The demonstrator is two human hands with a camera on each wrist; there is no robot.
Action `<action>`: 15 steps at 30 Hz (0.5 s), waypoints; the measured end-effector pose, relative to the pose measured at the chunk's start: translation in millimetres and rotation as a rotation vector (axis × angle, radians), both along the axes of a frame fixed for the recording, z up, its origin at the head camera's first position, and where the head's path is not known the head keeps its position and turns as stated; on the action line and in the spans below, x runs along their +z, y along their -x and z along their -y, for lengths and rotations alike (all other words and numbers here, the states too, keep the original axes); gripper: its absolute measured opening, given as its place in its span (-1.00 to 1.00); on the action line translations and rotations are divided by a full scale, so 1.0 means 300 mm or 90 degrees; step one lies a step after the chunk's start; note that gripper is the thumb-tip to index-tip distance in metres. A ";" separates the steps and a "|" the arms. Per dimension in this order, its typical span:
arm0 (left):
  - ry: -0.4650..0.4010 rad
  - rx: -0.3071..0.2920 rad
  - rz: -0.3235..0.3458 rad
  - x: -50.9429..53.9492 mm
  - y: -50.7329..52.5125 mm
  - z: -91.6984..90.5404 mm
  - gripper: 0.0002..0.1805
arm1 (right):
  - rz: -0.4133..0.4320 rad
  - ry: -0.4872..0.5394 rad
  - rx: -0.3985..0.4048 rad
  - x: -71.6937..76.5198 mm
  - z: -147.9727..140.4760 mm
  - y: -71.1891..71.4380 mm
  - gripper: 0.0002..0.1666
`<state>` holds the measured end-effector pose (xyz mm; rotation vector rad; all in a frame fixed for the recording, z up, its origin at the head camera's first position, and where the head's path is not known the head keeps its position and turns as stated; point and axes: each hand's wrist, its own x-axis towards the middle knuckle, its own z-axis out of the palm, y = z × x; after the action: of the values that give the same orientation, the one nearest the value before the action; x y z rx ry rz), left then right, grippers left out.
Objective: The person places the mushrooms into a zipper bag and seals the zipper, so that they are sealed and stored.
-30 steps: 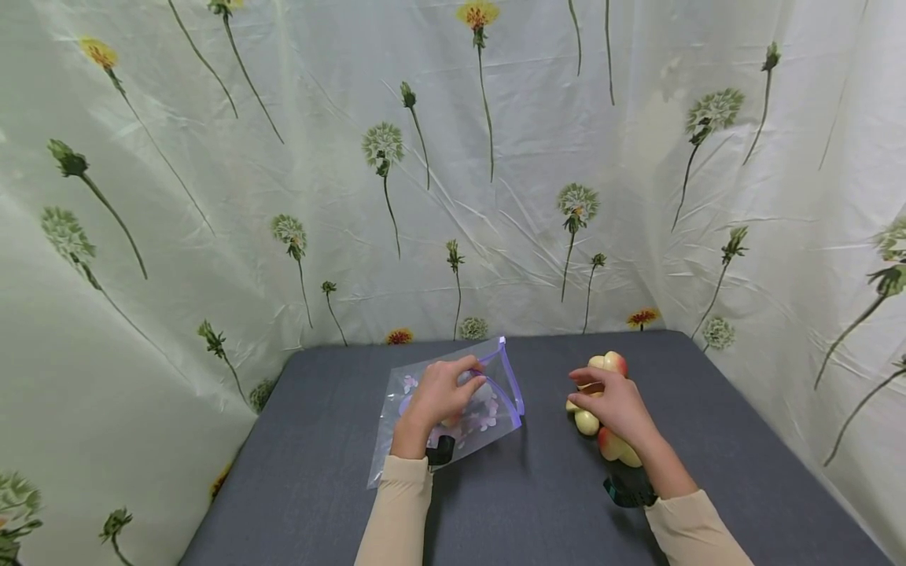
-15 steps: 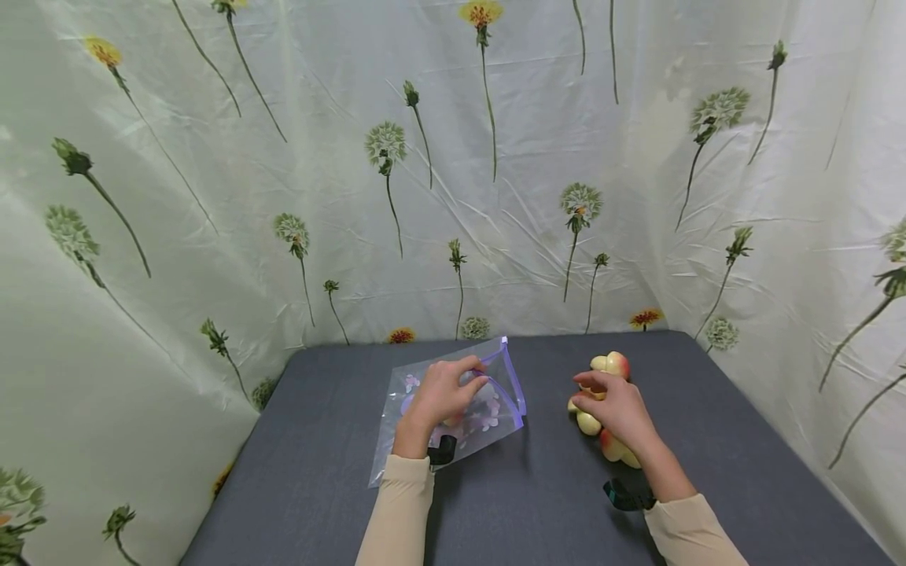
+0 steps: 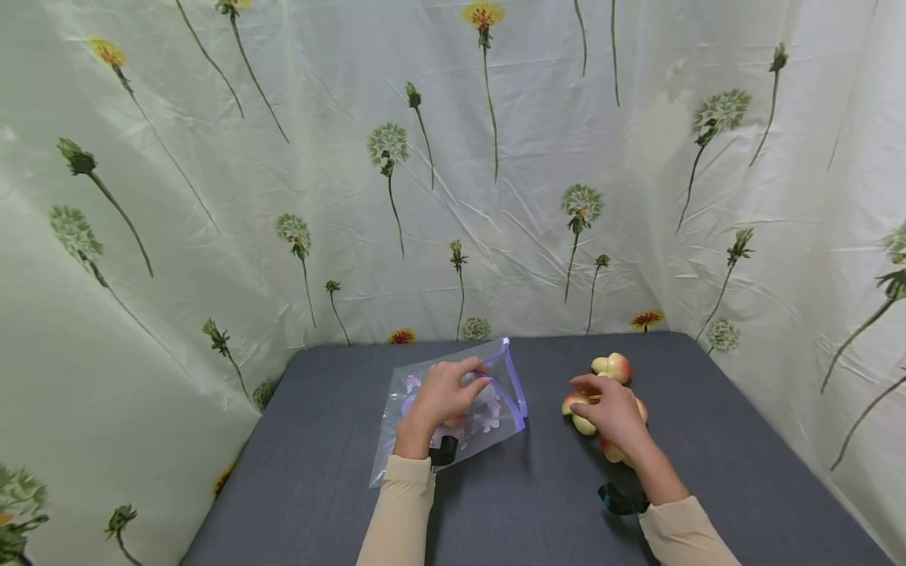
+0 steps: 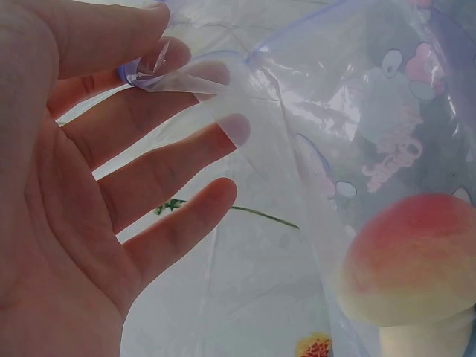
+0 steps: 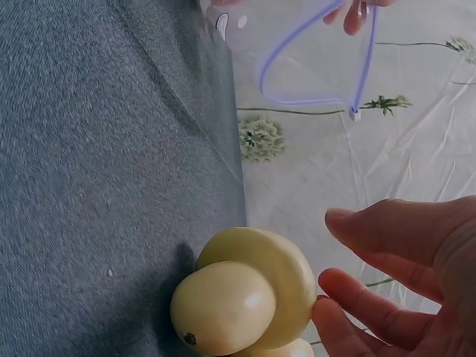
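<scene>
Bag (image 3: 488,413) was pinched at its rim (image 3: 517,381) by left hand (image 3: 440,397) near surface's (image 3: 318,440) far edge; mushrooms (image 3: 583,425) were clustered rightward, right hand (image 3: 614,409) poised there, fingers unclosed. Wide, steady rim judged best.

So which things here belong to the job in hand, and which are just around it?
Seemingly part of the job:
clear zip bag, pinched by the left hand
toy mushroom inside it
loose mushrooms by the right hand

Just around:
flowered curtain
dark tabletop
black wrist gear
</scene>
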<state>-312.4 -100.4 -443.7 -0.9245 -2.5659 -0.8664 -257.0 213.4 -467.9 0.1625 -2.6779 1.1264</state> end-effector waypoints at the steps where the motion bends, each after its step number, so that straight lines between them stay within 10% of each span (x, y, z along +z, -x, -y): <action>1: 0.002 0.002 0.001 0.000 0.000 0.000 -0.85 | 0.001 0.000 -0.001 -0.003 0.002 0.001 -0.56; 15: 0.014 0.010 0.018 0.001 -0.006 0.000 -0.87 | -0.026 0.011 -0.005 -0.032 0.034 0.005 -0.56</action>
<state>-310.7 -100.3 -443.4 -0.9027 -2.6080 -0.8535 -258.6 203.1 -477.4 0.1708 -2.6297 1.1308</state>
